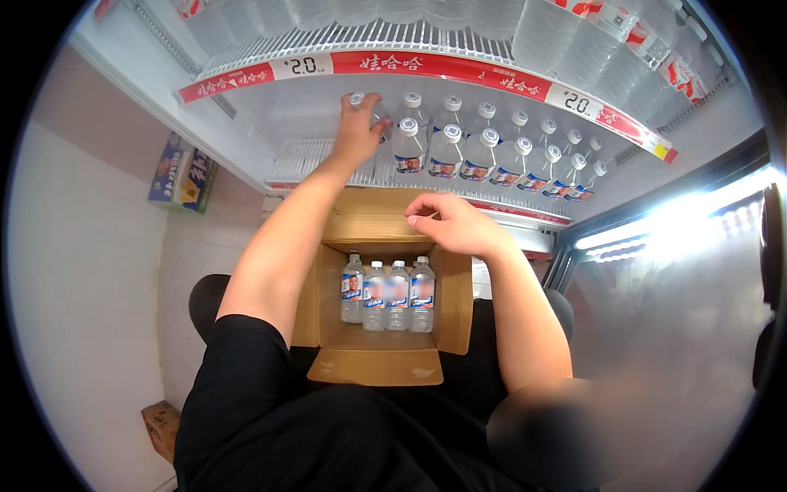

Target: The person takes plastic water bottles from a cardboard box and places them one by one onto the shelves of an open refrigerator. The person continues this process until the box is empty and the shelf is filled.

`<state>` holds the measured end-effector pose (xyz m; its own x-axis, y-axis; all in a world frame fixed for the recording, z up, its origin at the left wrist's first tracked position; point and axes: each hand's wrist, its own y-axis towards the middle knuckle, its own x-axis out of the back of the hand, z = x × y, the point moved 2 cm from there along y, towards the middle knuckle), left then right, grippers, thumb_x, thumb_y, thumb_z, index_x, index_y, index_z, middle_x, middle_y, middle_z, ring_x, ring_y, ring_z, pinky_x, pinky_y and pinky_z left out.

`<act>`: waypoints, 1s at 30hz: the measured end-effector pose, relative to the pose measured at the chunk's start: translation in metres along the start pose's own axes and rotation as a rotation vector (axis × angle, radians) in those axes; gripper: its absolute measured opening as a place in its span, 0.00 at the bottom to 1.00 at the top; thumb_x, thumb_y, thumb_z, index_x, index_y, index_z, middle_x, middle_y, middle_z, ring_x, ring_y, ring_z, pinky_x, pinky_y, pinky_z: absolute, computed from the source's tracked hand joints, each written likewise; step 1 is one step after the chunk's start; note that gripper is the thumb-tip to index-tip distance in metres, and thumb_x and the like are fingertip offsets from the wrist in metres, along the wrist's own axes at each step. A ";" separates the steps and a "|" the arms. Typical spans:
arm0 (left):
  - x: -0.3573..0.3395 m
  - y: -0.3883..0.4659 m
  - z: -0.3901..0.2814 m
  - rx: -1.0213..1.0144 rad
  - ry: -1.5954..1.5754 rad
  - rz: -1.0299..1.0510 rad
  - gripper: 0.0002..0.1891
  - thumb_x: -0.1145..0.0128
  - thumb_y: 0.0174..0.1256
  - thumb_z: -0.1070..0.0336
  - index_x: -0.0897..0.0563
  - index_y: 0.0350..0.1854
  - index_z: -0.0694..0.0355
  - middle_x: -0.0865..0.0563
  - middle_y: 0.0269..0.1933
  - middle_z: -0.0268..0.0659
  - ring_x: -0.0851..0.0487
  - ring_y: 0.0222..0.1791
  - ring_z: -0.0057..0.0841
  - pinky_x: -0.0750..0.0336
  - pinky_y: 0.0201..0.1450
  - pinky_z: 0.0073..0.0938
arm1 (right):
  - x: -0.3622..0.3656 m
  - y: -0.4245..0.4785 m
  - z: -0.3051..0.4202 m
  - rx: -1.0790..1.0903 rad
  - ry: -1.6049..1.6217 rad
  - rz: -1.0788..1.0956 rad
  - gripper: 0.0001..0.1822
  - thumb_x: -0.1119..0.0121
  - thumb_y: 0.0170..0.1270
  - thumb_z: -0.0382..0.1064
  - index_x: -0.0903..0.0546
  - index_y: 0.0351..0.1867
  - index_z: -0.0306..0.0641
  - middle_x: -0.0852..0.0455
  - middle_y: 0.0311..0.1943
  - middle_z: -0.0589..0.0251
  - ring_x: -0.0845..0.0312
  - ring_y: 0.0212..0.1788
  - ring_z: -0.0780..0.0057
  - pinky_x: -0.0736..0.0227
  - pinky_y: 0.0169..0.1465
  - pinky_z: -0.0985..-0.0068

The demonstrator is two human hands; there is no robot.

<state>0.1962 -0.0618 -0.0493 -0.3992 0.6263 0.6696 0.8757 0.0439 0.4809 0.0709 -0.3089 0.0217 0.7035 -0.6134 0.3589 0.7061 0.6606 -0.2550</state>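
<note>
My left hand [359, 132] grips a clear plastic water bottle [382, 117] near the left end of the lower refrigerator shelf [307, 163]. Just right of it, upright capped water bottles [446, 154] stand in rows on that shelf. My right hand [452, 221] hovers over the back flap of an open cardboard box [380, 337], its fingers curled with thumb and forefinger near each other; no bottle is in it. Inside the box, several labelled water bottles [397, 298] stand side by side.
Overhead, a wire shelf [240, 55] with a red price strip holds larger bottles [572, 37]. The refrigerator door [664, 295] stands open at right. A printed carton [178, 175] lies by the left wall, and a brown box [162, 427] at lower left. Someone's blurred head appears at lower right.
</note>
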 end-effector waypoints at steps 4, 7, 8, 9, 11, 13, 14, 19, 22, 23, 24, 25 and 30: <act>-0.007 -0.001 -0.009 -0.023 -0.075 0.111 0.34 0.31 0.68 0.72 0.25 0.75 0.43 0.35 0.74 0.65 0.26 0.69 0.69 0.24 0.70 0.54 | -0.003 -0.002 0.001 0.005 0.025 -0.021 0.17 0.35 0.74 0.46 0.14 0.52 0.33 0.07 0.49 0.51 0.11 0.53 0.58 0.19 0.58 0.63; -0.008 0.000 -0.013 -0.013 -0.051 0.270 0.45 0.33 0.68 0.76 0.36 0.85 0.36 0.39 0.78 0.68 0.26 0.72 0.66 0.22 0.68 0.49 | -0.002 0.000 -0.002 -0.005 -0.028 -0.003 0.17 0.35 0.74 0.46 0.13 0.53 0.34 0.07 0.51 0.50 0.11 0.54 0.57 0.19 0.59 0.63; -0.007 -0.001 -0.012 -0.026 -0.053 0.266 0.48 0.33 0.68 0.77 0.40 0.86 0.36 0.41 0.79 0.68 0.26 0.72 0.66 0.22 0.68 0.49 | -0.003 0.001 -0.004 -0.003 -0.036 -0.003 0.18 0.35 0.74 0.46 0.14 0.53 0.34 0.07 0.51 0.50 0.11 0.54 0.57 0.19 0.59 0.63; -0.006 -0.002 -0.008 -0.038 -0.053 0.257 0.50 0.34 0.68 0.78 0.44 0.88 0.36 0.42 0.81 0.68 0.25 0.72 0.65 0.21 0.68 0.49 | -0.005 0.003 -0.006 0.002 -0.048 0.000 0.18 0.35 0.75 0.47 0.14 0.54 0.34 0.07 0.51 0.50 0.11 0.54 0.57 0.19 0.59 0.63; -0.006 -0.003 -0.001 -0.103 -0.070 0.150 0.53 0.34 0.67 0.80 0.49 0.89 0.41 0.38 0.80 0.68 0.23 0.70 0.64 0.21 0.67 0.48 | -0.007 0.004 -0.006 0.010 -0.059 0.002 0.18 0.35 0.75 0.47 0.14 0.54 0.34 0.07 0.51 0.50 0.11 0.54 0.56 0.19 0.59 0.62; -0.005 -0.005 0.002 -0.210 -0.103 -0.048 0.54 0.35 0.66 0.81 0.52 0.89 0.51 0.30 0.76 0.66 0.19 0.66 0.63 0.20 0.66 0.47 | -0.009 0.003 -0.005 0.013 -0.061 0.002 0.19 0.35 0.75 0.48 0.14 0.54 0.34 0.07 0.51 0.50 0.11 0.54 0.56 0.19 0.59 0.62; -0.009 -0.006 0.007 -0.053 -0.160 0.052 0.53 0.35 0.65 0.80 0.52 0.89 0.55 0.26 0.74 0.65 0.18 0.65 0.63 0.20 0.65 0.47 | -0.009 0.002 -0.004 0.002 -0.058 0.008 0.19 0.35 0.75 0.48 0.14 0.54 0.34 0.07 0.51 0.50 0.11 0.55 0.56 0.19 0.59 0.62; -0.021 -0.021 0.013 0.358 -0.183 0.204 0.49 0.35 0.64 0.78 0.49 0.86 0.67 0.12 0.62 0.58 0.13 0.61 0.57 0.19 0.63 0.44 | -0.009 0.002 -0.005 -0.010 -0.079 0.017 0.19 0.35 0.75 0.48 0.14 0.54 0.34 0.07 0.50 0.49 0.10 0.54 0.55 0.19 0.57 0.62; -0.017 -0.035 0.032 0.198 0.044 -0.044 0.39 0.38 0.65 0.79 0.35 0.80 0.67 0.11 0.56 0.55 0.10 0.53 0.53 0.17 0.57 0.42 | -0.014 0.009 -0.005 0.008 -0.106 0.013 0.19 0.35 0.74 0.48 0.13 0.52 0.33 0.06 0.47 0.49 0.10 0.52 0.54 0.18 0.56 0.62; -0.007 -0.045 0.040 0.131 0.015 -0.157 0.33 0.39 0.65 0.80 0.30 0.75 0.67 0.12 0.52 0.53 0.11 0.48 0.50 0.17 0.53 0.40 | -0.017 0.012 -0.003 0.019 -0.131 0.025 0.18 0.35 0.74 0.49 0.13 0.50 0.33 0.06 0.45 0.49 0.09 0.51 0.54 0.18 0.55 0.61; -0.003 -0.048 0.006 0.046 -0.068 -0.235 0.28 0.41 0.65 0.80 0.25 0.70 0.67 0.13 0.49 0.51 0.12 0.43 0.47 0.17 0.49 0.39 | -0.007 0.003 -0.010 -0.020 -0.154 -0.009 0.18 0.35 0.73 0.49 0.13 0.47 0.33 0.06 0.44 0.50 0.09 0.50 0.54 0.18 0.55 0.61; 0.011 -0.054 -0.026 -0.039 -0.140 -0.321 0.24 0.42 0.65 0.80 0.20 0.65 0.68 0.13 0.46 0.49 0.13 0.39 0.44 0.17 0.45 0.38 | 0.000 -0.004 -0.013 -0.043 -0.174 -0.039 0.18 0.34 0.73 0.49 0.12 0.45 0.34 0.06 0.42 0.50 0.09 0.49 0.54 0.18 0.55 0.60; 0.037 -0.179 -0.096 -0.205 -0.340 0.086 0.08 0.41 0.62 0.81 0.17 0.43 0.69 0.14 0.37 0.50 0.12 0.39 0.41 0.17 0.43 0.40 | 0.003 -0.011 0.010 -0.432 -0.146 -0.004 0.21 0.38 0.77 0.46 0.20 0.30 0.29 0.12 0.23 0.53 0.11 0.22 0.67 0.16 0.26 0.71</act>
<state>-0.0013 -0.1217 -0.0564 -0.1842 0.8444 0.5030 0.8156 -0.1543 0.5576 0.0641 -0.3136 0.0347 0.7037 -0.5280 0.4755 0.6995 0.3977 -0.5937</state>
